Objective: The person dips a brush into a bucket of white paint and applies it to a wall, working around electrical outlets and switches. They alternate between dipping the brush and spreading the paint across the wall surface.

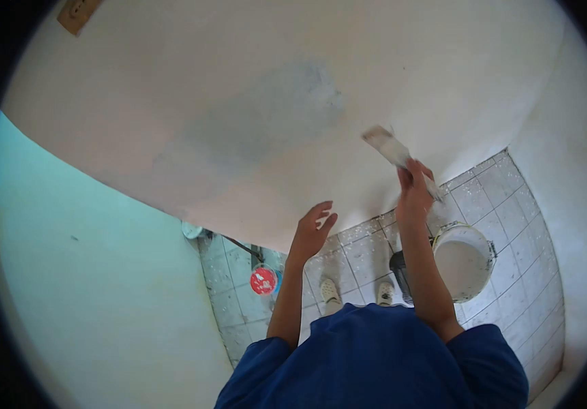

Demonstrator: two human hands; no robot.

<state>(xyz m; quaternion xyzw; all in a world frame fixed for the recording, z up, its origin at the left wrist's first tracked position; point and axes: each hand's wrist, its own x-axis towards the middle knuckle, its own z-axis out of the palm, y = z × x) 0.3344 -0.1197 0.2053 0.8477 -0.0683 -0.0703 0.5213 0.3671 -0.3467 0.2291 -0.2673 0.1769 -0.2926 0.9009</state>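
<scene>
My right hand (415, 194) is closed around a flat paintbrush (387, 145), slightly blurred, with its wide end tilted up and left in front of the pale wall (273, 41). Nothing is in my left hand (312, 230); its fingers are loosely curled and apart near the foot of that wall. A grey, damp-looking patch (266, 112) spreads across the wall, up and left of the brush. Below my right hand, partly behind the forearm, a white bucket (490, 262) holds an off-white liquid (458, 269).
A dark, cylindrical object (400, 276) stands beside the bucket. A red-and-white round container (263, 280) sits on the spattered tile floor (522, 225) at left. Side walls rise at left (89, 273) and right (573, 150). A brown plate (77, 15) is on the wall, upper left.
</scene>
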